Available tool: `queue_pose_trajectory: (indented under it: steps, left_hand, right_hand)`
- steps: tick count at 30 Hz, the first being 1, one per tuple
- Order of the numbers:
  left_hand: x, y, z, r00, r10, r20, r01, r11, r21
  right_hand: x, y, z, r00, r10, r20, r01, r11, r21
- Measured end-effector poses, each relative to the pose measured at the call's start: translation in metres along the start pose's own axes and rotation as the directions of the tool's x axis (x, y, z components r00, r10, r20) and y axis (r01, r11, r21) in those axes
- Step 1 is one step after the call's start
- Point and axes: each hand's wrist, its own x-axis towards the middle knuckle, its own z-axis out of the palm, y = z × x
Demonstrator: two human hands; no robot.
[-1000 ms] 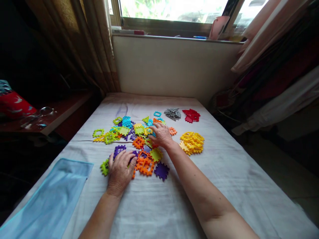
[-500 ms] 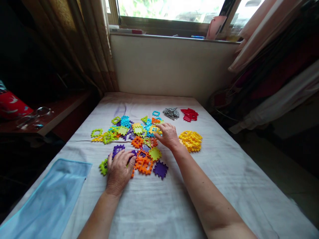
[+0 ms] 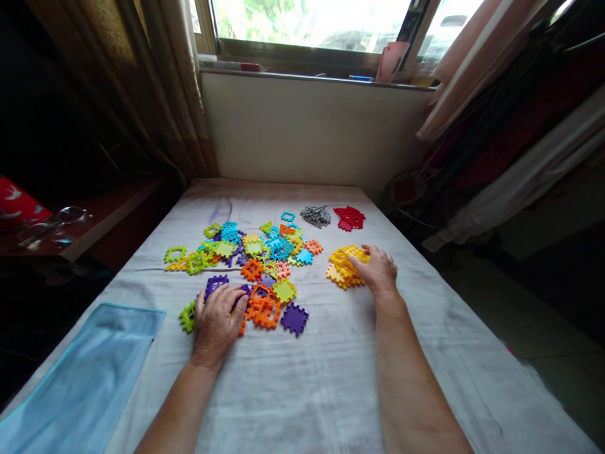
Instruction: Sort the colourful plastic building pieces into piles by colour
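Observation:
My right hand [image 3: 379, 270] is at the pile of yellow interlocking plastic tiles [image 3: 341, 272], with thumb and forefinger closed on a yellow tile [image 3: 358, 253] on top. My left hand [image 3: 218, 318] lies over the near left of the mixed heap, fingers loosely apart. Its palm hides some tiles. Around it are a purple window tile [image 3: 217, 283], a green tile [image 3: 187, 317] and orange window tiles [image 3: 266, 313]. A solid purple tile [image 3: 295, 319] lies to the right. Blue tiles [image 3: 278, 246] and lime green tiles [image 3: 223, 249] are jumbled farther back.
Farther back on the cloth-covered surface [image 3: 302, 391] sit a grey tile pile [image 3: 316, 216] and a red tile pile [image 3: 350, 217]. A light blue zip bag [image 3: 89, 366] lies at left. Glasses [image 3: 70, 215] rest on a side table beside the bed-like surface.
My right hand has moved right, from the mixed heap to the yellow pile, carrying a yellow tile. The left hand stays on the heap. The view has shifted slightly.

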Motion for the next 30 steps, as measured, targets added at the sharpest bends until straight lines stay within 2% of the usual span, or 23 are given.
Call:
queue_pose_trajectory:
  steps: [7,11,13,16,20,22,24,28,30]
  left_hand:
    - [0.000,0.003,-0.001,1.000,-0.005,-0.021,0.005,1.000,0.011]
    - [0.000,0.005,-0.002,1.000,-0.014,-0.014,0.014,1.000,0.000]
    - [0.000,0.006,-0.003,1.000,-0.012,-0.014,0.012,1.000,0.003]
    - [0.000,0.005,-0.003,1.000,-0.013,-0.019,0.013,1.000,0.009]
    - [-0.001,0.005,-0.003,1.000,-0.026,-0.004,0.026,1.000,0.004]
    - [-0.001,0.006,-0.003,1.000,-0.028,-0.004,0.028,1.000,0.000]
    - [-0.001,0.006,-0.002,1.000,-0.027,-0.008,0.027,1.000,-0.006]
    - [-0.001,0.006,-0.002,1.000,-0.028,-0.006,0.028,0.999,-0.017]
    - [-0.001,0.006,-0.002,1.000,-0.028,-0.009,0.028,0.999,-0.019]
  right_hand:
    - [0.000,0.003,0.001,0.998,0.011,0.062,-0.008,0.999,-0.045]
    - [-0.001,-0.001,0.000,1.000,-0.019,0.025,0.020,0.999,-0.046]
    - [-0.003,-0.007,0.002,0.996,-0.082,-0.030,0.082,0.997,-0.004]
    - [-0.009,-0.025,0.009,0.968,-0.235,-0.094,0.241,0.968,0.064]
    - [-0.021,-0.061,0.022,0.895,-0.446,-0.023,0.445,0.886,0.132]
    - [-0.025,-0.078,0.027,0.862,-0.506,0.028,0.498,0.856,0.139]
    - [-0.025,-0.093,0.030,0.863,-0.501,0.068,0.493,0.864,0.105]
    - [-0.016,-0.113,0.031,0.908,-0.398,0.131,0.403,0.915,-0.012]
    - [-0.011,-0.118,0.032,0.915,-0.371,0.159,0.383,0.922,-0.052]
